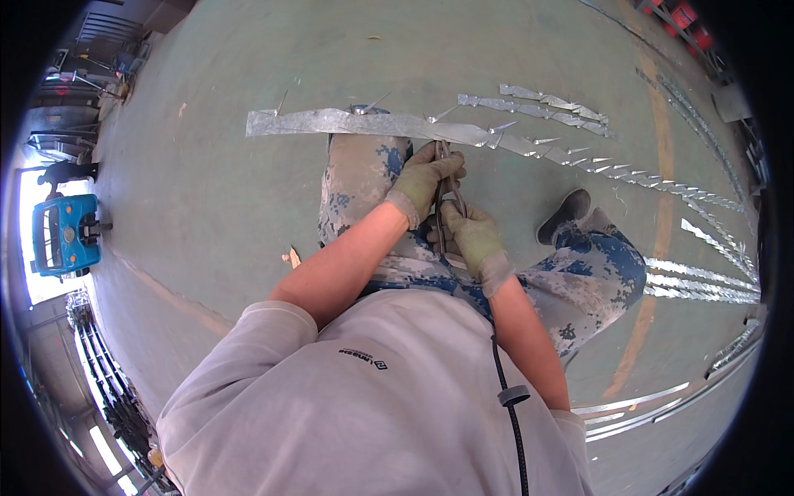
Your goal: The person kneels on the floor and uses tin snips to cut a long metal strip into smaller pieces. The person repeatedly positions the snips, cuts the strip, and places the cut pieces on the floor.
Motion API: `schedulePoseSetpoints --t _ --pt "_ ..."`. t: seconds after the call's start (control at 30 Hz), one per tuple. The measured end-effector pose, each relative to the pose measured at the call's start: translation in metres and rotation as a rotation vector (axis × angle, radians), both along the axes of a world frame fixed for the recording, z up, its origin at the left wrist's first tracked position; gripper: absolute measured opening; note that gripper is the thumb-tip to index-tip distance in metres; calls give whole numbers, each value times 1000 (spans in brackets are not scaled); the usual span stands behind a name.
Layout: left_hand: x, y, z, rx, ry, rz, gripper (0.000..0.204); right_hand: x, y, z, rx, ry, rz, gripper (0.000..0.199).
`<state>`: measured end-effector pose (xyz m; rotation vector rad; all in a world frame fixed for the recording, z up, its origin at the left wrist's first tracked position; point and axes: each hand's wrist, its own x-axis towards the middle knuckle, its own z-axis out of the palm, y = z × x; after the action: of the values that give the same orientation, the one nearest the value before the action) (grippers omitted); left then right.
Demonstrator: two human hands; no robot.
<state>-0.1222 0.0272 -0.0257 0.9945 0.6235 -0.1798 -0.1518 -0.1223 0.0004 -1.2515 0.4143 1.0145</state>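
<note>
Both gloved hands, left hand (423, 183) and right hand (473, 236), are gripping snips (447, 192) closed, cutting metal strip (347, 123). Notched toward 3 o'clock; plain stretch toward 9 o'clock remaining.

Notched metal strip (389, 125) ahead; apparently open floor (215, 190) leftward.

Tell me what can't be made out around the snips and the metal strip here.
Head view only:
- Snips: blades hidden by the left hand; where they meet the metal strip can't be seen.
- Right hand: its grip on the handles is partly covered.
- Left foot: hidden under the strip and knee.
- Blue vehicle: overexposed.
</note>
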Motion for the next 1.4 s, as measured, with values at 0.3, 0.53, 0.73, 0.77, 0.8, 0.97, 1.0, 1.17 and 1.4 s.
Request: schedulePoseSetpoints --t 0.3,0.53,0.73,0.77,0.8,0.97,1.0,1.17,1.4 --pt "-1 4 0 -70 18 48 18 -2 16 -9 -54 -124 -2 28" --pt "2 7 8 -163 50 55 13 0 22 9 -10 -39 -25 24" --pt "2 11 6 -191 59 43 13 3 25 26 15 43 -3 26" --pt "2 11 6 -185 62 37 13 3 27 29 -11 50 6 26" --pt "2 12 5 -190 62 26 13 2 26 26 38 76 -15 25" --pt "4 14 8 -212 61 -3 15 1 17 11 227 219 -75 24" --pt "4 14 8 -210 67 -9 16 0 17 11 225 221 -70 24" --pt "6 13 10 -146 93 -30 16 4 23 18 116 166 11 25" --pt "5 10 11 -102 91 -13 14 2 27 21 42 94 52 38"
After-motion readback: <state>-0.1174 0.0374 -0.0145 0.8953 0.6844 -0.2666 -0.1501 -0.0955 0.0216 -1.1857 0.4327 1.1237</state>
